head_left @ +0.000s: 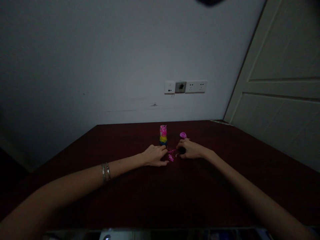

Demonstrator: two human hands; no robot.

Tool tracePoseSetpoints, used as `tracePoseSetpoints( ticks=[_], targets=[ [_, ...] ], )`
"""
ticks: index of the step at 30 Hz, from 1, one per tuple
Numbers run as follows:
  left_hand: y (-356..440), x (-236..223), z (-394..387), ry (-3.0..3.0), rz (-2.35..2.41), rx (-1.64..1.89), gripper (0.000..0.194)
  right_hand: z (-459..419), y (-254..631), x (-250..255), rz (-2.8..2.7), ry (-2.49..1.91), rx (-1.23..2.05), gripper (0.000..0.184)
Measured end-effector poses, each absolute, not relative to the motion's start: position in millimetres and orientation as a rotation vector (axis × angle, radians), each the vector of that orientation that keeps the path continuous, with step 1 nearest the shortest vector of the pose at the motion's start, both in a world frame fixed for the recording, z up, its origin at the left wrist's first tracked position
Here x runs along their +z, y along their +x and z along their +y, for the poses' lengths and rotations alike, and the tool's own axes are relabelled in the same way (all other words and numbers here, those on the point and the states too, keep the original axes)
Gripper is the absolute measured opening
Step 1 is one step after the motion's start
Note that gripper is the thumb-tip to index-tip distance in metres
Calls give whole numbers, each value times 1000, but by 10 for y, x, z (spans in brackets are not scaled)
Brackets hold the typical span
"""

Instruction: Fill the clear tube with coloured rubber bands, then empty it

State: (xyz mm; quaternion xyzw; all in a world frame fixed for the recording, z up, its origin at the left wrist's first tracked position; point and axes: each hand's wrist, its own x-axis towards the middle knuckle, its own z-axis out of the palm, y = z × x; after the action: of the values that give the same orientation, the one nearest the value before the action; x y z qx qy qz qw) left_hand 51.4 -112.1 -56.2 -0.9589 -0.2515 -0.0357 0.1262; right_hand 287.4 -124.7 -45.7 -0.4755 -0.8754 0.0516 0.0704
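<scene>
My left hand [155,155] rests on the dark red table with its fingers apart, the tips beside a small heap of thin pink strands [171,157]. On the other side of the heap is my right hand [189,148], its fingers curved and its thumb apart from them; nothing shows in its grasp. A small upright cylinder [163,134], banded pink, yellow and blue, stands just behind my left fingertips. Past my right fingers sits a small pink-purple cup-shaped piece [183,135], its lower part partly hidden by the hand. What the strands are made of is unclear.
The table [140,203] reaches back to a pale wall [120,66] with sockets and a switch plate [185,87]. A panelled white door [280,86] slants along the right. Dim items show below the table's front edge.
</scene>
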Motion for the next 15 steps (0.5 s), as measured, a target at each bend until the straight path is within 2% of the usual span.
tracePoseSetpoints(
  ticks=[7,15],
  targets=[
    [762,-599,-1108,-2857,-1054,-3,48,-1141,2727,-464,-2727,-1489,44,45],
    [777,-610,-943,-3017,-1099,-64,38,-1014,2706,-523,-2819,-1382,-64,22]
  ],
)
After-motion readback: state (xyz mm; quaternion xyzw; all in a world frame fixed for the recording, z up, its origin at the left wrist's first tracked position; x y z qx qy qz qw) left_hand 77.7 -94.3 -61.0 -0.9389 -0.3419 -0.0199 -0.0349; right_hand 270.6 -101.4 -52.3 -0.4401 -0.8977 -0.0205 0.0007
